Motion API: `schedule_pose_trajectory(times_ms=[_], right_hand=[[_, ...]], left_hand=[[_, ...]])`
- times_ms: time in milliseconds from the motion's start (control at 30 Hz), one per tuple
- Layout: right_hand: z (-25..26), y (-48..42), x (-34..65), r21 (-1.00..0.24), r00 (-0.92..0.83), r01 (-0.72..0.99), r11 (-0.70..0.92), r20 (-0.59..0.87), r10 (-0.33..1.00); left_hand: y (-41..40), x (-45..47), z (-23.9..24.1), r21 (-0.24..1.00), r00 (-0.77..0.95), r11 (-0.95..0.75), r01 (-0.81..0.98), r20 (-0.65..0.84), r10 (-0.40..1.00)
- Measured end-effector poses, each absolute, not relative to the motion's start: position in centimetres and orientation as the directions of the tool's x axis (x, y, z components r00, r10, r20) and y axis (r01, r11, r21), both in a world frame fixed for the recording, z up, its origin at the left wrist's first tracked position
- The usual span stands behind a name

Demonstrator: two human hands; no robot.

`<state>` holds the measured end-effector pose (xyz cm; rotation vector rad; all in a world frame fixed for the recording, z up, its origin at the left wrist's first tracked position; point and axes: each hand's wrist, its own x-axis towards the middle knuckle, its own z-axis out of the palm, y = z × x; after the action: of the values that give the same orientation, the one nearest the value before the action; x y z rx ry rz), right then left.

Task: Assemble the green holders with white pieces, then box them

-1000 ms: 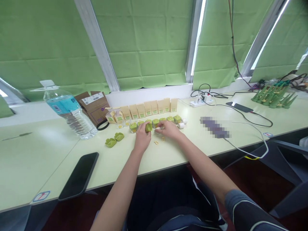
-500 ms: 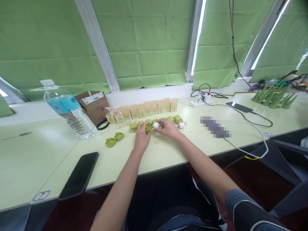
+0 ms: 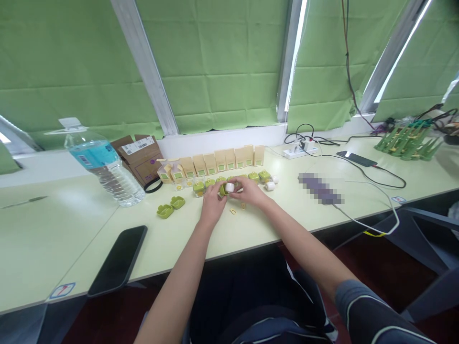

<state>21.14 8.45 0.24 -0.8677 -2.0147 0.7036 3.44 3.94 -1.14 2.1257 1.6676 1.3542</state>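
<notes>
A small white roll meets the mouth of a green plastic cup over a pale desk; how far in it sits is unclear. A person's right hand pinches the roll, while the left hand grips the cup's side. Both look light — the cup probably stiff and slightly slick, best held by its outer walls; the roll likely softer, best taken gently around its sides. Small yellow pieces lie just below the hands, loose white rolls to the right. Beyond stand green-lidded containers and a row of kraft boxes; two-part green trays rest left, near a smartphone.
</notes>
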Motion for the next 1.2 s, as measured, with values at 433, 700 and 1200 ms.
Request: schedule_pose_trajectory(times_ms=[433, 700, 1200], right_hand=[[0.2, 8.7, 21.1, -0.786, -0.371, 0.31, 0.536, 0.419, 0.829], [0.4, 8.7, 21.2, -0.806, -0.361, 0.303, 0.509, 0.397, 0.844], [-0.1, 9.1, 21.3, -0.783, -0.346, 0.297, 0.546, 0.445, 0.826]], left_hand=[[3.8, 3.4, -0.9, 0.571, -0.022, -0.378, 0.729, 0.571, 0.821], [4.0, 3.3, -1.0, 0.562, -0.021, -0.411, 0.718, 0.608, 0.794], [3.7, 3.5, -0.7, 0.681, 0.014, -0.338, 0.65, 0.434, 0.901]])
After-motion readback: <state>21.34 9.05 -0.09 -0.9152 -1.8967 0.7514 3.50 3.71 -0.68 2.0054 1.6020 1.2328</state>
